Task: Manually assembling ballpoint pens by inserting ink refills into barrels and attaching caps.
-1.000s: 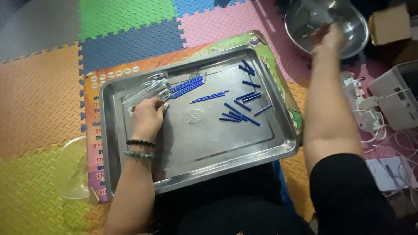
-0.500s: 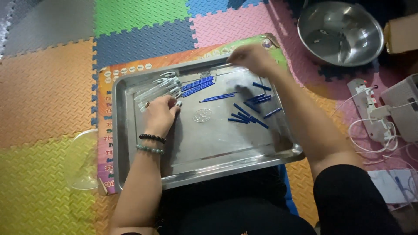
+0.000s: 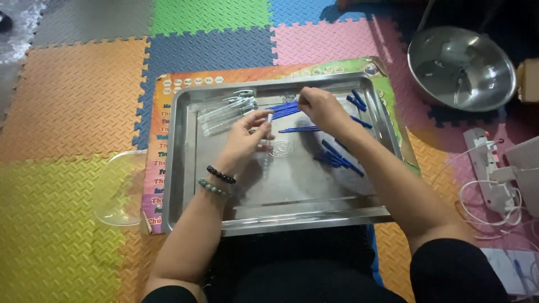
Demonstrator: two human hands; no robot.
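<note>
Both hands are working over the big rectangular stainless-steel tray (image 3: 196,213), which is lying on a colourful printed poster mat (image 3: 154,185) atop the multicoloured foam puzzle flooring (image 3: 73,101); its raised rim is keeping the small loose parts from rolling away. The left hand (image 3: 244,140), with two bead bracelets (image 3: 216,180) on the wrist, is pinching a thin clear plastic tube (image 3: 265,147) upright between thumb and fingers, its open end turned up, seemingly so a part can go in. The right hand (image 3: 317,106) is closing its fingertips on a slim blue plastic stick (image 3: 281,109) from the bunch at the tray's far edge, close beside the left hand. More blue sticks (image 3: 337,160) are lying scattered under the right forearm, within easy reach. A row of clear tubes (image 3: 227,115) is sitting grouped at the tray's far left. Off the tray, a round steel bowl (image 3: 460,70) is standing well apart to the right, and a clear plastic lid (image 3: 118,191) is lying just beside the tray's left edge.
</note>
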